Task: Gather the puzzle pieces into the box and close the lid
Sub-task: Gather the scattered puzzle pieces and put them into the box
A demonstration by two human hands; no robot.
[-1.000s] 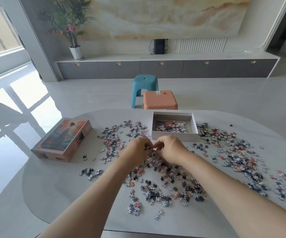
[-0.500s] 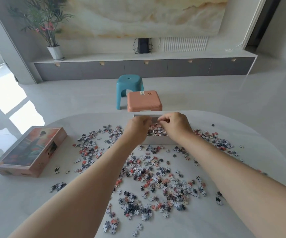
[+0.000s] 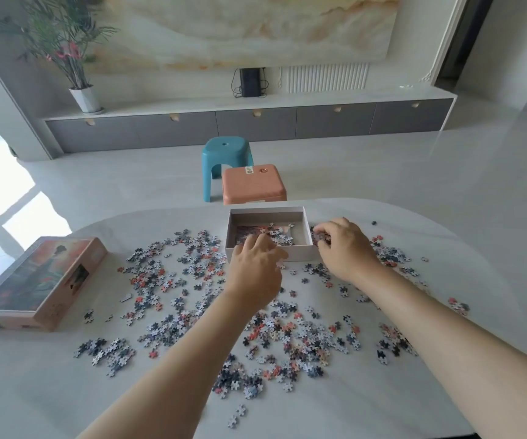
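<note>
An open white box (image 3: 300,252) stands at the far middle of the table with a small heap of puzzle pieces inside. Loose puzzle pieces (image 3: 287,337) in grey, white and coral lie spread over the table around and in front of it. My left hand (image 3: 256,267) rests at the box's near left corner, fingers loosely spread over its front wall. To the box's right, my right hand (image 3: 341,245) lies with its fingers curled over pieces on the table. The lid (image 3: 37,280), printed with a picture, lies at the left edge.
The table (image 3: 50,391) is pale and rounded. Beyond its far edge stand a coral stool (image 3: 252,188) and a teal stool (image 3: 224,160). A long grey cabinet and a potted plant (image 3: 75,58) line the back wall.
Both hands carried pieces from in front of the box to over it. Now they have parted: the left has dropped to the box's front corner, the right has gone to the pieces beside the box.
</note>
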